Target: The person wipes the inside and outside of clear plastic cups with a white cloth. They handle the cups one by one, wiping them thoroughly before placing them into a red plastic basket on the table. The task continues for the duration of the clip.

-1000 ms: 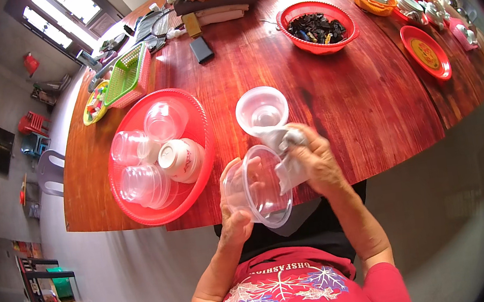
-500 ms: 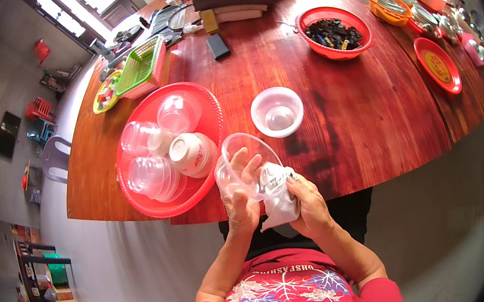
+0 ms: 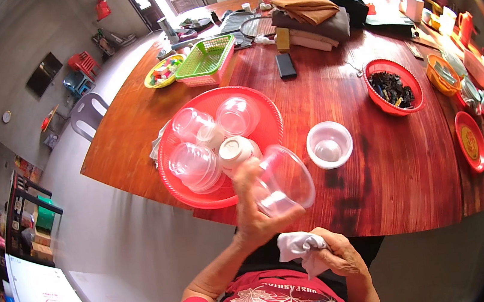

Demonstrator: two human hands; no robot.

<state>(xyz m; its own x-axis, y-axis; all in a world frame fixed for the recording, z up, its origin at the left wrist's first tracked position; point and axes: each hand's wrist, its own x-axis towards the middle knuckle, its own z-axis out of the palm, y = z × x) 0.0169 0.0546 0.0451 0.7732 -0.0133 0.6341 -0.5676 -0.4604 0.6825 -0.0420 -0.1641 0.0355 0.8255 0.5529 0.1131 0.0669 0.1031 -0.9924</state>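
A clear plastic bowl (image 3: 293, 175) is tilted in my left hand (image 3: 255, 207), thumb and fingers gripping its side above the table's near edge. My right hand (image 3: 342, 253), lower and close to my shirt, is closed on a bunched white cloth (image 3: 301, 246). Left of the held bowl lies a round red tray (image 3: 266, 103), partly covered by my left hand. On it rest stacks of clear plastic bowls (image 3: 195, 166) and upturned white paper cups (image 3: 236, 151). Another translucent white bowl (image 3: 330, 145) stands by itself on the table to the right.
Dark small pieces fill a red basket (image 3: 378, 104) at right, near a red oval plate (image 3: 469, 141). Beyond the tray stand a green-and-pink basket (image 3: 206, 59) and a yellow bowl (image 3: 158, 80). A dark box (image 3: 285, 66) and folded cloths (image 3: 314, 21) lie farther back.
The cloth was against the clear bowl before; now they are apart. My left hand has lifted the bowl toward the tray, while my right hand has drawn back with the cloth. The view has shifted.
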